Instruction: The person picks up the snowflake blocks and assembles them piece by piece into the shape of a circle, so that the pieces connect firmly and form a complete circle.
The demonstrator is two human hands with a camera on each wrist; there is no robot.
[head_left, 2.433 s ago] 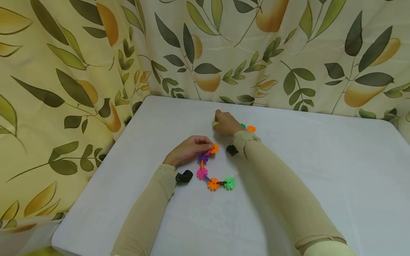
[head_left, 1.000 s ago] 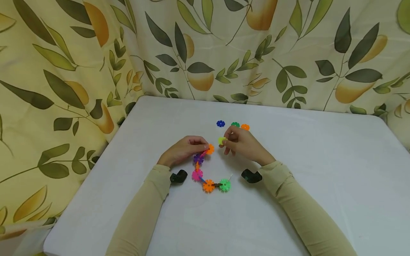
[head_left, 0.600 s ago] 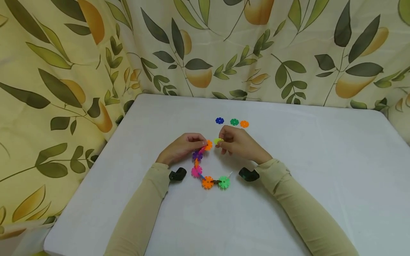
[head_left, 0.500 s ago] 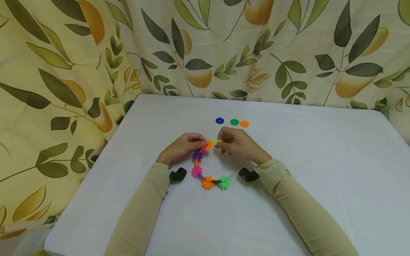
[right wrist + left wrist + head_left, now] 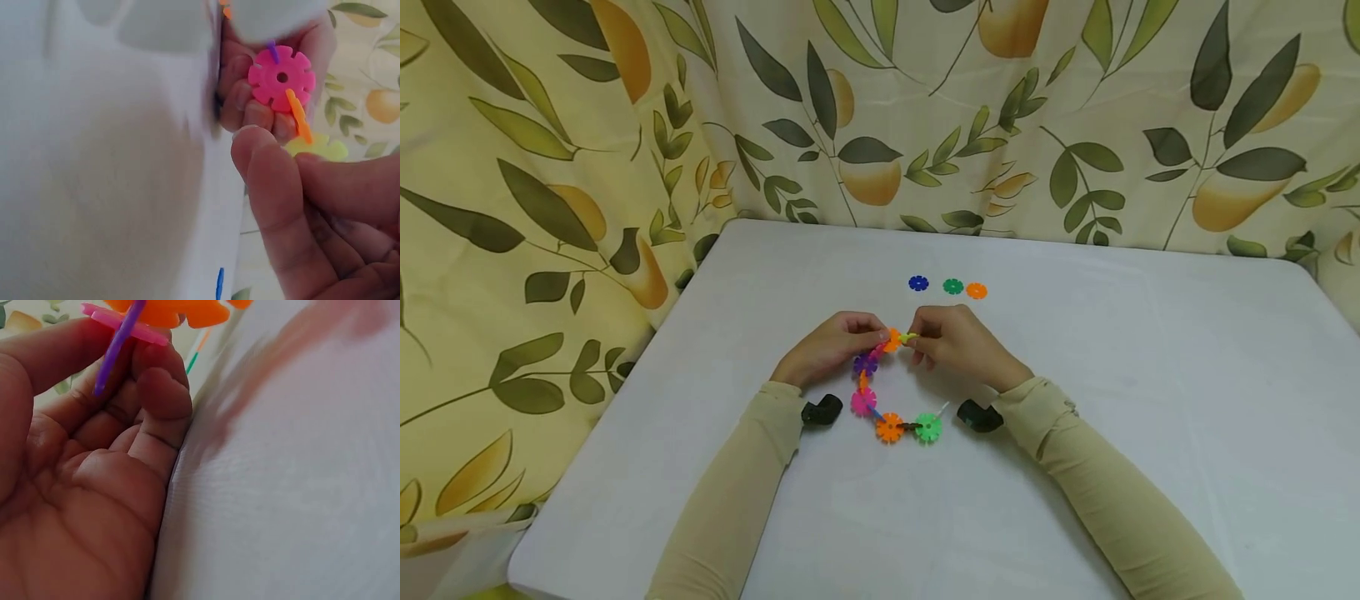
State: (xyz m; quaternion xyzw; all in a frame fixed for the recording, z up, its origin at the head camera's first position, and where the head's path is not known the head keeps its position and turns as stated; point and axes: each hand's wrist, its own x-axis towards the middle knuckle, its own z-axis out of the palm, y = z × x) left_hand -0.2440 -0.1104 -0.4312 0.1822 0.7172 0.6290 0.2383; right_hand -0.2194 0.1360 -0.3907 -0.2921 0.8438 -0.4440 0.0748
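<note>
One yellow disc [image 5: 325, 147] juts from the pinching right hand [image 5: 962, 343].

- White table [image 5: 1150, 400] with rounded corners, filling the lower part of the head view
- Cream cloth [image 5: 955, 117] hanging behind and at left, printed with green leaves and orange-yellow fruit
- Soft folds near the table's far left corner
- Diffuse, rather dim light, yellower at left

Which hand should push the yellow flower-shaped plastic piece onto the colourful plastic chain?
Probably the right hand: it pinches the yellow piece, close against the orange end piece of the chain. The left hand seems better for steadying, since it holds the chain near that end.
</note>
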